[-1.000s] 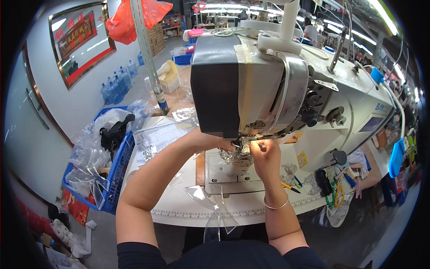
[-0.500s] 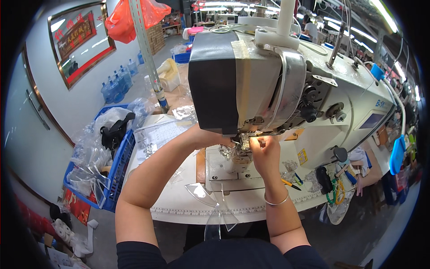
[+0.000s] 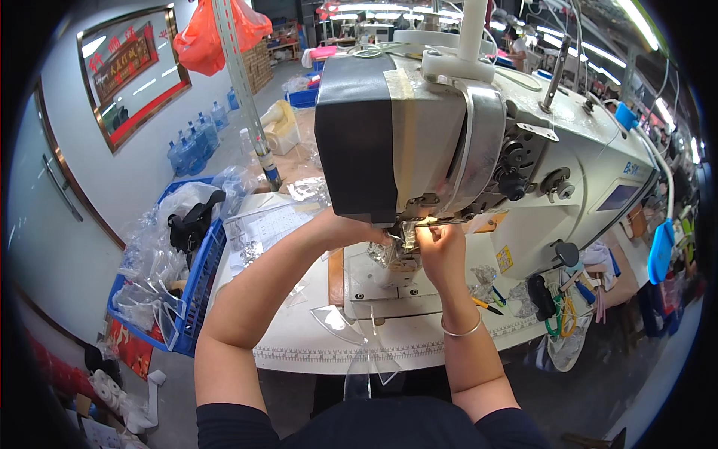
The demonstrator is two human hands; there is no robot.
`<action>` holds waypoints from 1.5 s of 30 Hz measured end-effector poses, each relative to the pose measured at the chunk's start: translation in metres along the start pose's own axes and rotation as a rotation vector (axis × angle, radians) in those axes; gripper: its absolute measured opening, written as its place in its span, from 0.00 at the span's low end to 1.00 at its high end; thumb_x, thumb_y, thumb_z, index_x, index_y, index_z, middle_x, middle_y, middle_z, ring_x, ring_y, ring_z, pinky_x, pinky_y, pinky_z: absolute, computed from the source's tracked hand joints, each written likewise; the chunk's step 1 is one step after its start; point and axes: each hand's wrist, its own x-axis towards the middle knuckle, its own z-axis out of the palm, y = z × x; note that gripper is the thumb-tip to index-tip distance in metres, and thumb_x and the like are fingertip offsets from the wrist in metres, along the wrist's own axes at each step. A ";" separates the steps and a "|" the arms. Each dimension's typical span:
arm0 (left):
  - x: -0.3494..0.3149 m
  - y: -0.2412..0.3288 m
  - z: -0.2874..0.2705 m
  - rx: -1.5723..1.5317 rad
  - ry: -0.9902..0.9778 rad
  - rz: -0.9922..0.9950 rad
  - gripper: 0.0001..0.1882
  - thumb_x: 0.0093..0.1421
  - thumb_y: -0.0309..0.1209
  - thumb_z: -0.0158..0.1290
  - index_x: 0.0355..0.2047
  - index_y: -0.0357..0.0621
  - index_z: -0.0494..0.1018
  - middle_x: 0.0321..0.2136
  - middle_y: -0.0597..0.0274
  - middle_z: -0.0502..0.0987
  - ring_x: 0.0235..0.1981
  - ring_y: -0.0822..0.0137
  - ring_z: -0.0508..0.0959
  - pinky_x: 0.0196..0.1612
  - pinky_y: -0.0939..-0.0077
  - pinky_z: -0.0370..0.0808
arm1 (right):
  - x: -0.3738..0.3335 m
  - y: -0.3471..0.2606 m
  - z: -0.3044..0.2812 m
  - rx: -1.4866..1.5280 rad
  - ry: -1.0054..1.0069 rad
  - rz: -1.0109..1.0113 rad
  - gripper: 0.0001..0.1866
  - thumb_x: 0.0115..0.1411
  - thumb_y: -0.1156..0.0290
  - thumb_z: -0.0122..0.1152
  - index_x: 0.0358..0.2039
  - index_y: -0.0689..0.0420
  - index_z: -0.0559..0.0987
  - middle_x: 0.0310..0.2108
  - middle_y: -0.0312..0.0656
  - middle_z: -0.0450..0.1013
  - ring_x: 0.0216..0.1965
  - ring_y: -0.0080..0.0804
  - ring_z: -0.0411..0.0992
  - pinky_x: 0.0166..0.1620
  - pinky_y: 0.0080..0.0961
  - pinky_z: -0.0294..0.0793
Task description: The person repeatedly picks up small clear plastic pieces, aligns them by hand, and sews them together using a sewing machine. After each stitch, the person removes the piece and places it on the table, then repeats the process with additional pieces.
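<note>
Under the head of a sewing machine (image 3: 357,142), both my hands meet around the lit needle area (image 3: 408,233). My left hand (image 3: 365,231) reaches in from the left, its fingers mostly hidden by the machine head and metal parts. Opposite it, my right hand (image 3: 443,253) has its fingers bent and pinched together close to the needle. What lies between those fingers is too small to make out. Crumpled clear plastic (image 3: 380,254) shows below my left fingertips. A clear plastic piece (image 3: 365,359) hangs over the table's front edge between my forearms.
The white table (image 3: 299,359) has a ruler strip along its front. A blue crate (image 3: 196,310) full of clear plastic stands at left, beside a metal post (image 3: 243,90). Tweezers or snips with yellow handles (image 3: 486,305) lie right of my hand. Cords and tools (image 3: 557,310) crowd the right edge.
Both hands stay at the needle area with almost the same pose. The whole view has shifted very slightly.
</note>
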 end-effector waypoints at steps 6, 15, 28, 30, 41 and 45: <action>0.001 -0.001 -0.001 -0.006 -0.038 -0.083 0.28 0.40 0.20 0.63 0.45 0.38 0.71 0.37 0.60 0.75 0.38 0.70 0.73 0.39 0.76 0.73 | 0.004 -0.004 -0.003 0.055 -0.054 0.022 0.13 0.48 0.75 0.53 0.12 0.65 0.63 0.08 0.40 0.56 0.13 0.27 0.52 0.20 0.30 0.55; 0.002 -0.005 -0.002 -0.054 -0.010 -0.080 0.25 0.41 0.20 0.62 0.43 0.36 0.71 0.35 0.61 0.76 0.35 0.71 0.74 0.36 0.77 0.73 | 0.006 -0.018 -0.014 0.032 -0.223 0.185 0.10 0.53 0.72 0.54 0.21 0.67 0.73 0.15 0.42 0.65 0.19 0.26 0.62 0.26 0.26 0.63; -0.115 -0.067 0.050 -0.673 0.727 -0.200 0.22 0.50 0.19 0.59 0.46 0.33 0.66 0.31 0.59 0.77 0.34 0.74 0.76 0.42 0.82 0.73 | -0.113 0.111 -0.143 -0.604 -0.200 -0.164 0.22 0.48 0.81 0.60 0.47 0.58 0.73 0.49 0.50 0.65 0.43 0.48 0.69 0.45 0.34 0.70; -0.132 -0.060 0.066 -0.670 0.756 -0.208 0.23 0.50 0.21 0.60 0.46 0.35 0.67 0.31 0.60 0.77 0.34 0.75 0.76 0.41 0.84 0.72 | -0.120 0.116 -0.139 -0.601 -0.170 -0.142 0.25 0.49 0.82 0.58 0.50 0.56 0.72 0.52 0.50 0.62 0.43 0.47 0.70 0.43 0.33 0.71; -0.177 -0.054 0.108 -0.852 0.782 -0.162 0.20 0.54 0.20 0.55 0.48 0.37 0.67 0.34 0.59 0.75 0.35 0.73 0.74 0.41 0.79 0.72 | -0.126 0.110 -0.133 -0.474 -0.144 -0.129 0.12 0.52 0.82 0.56 0.39 0.60 0.76 0.46 0.48 0.67 0.37 0.43 0.71 0.39 0.31 0.72; -0.179 -0.053 0.112 -0.989 0.771 -0.274 0.19 0.54 0.21 0.54 0.47 0.39 0.67 0.33 0.60 0.75 0.33 0.73 0.74 0.37 0.80 0.71 | -0.107 0.126 -0.143 -0.490 0.179 -0.239 0.07 0.53 0.80 0.57 0.33 0.62 0.76 0.35 0.47 0.71 0.34 0.43 0.70 0.38 0.29 0.71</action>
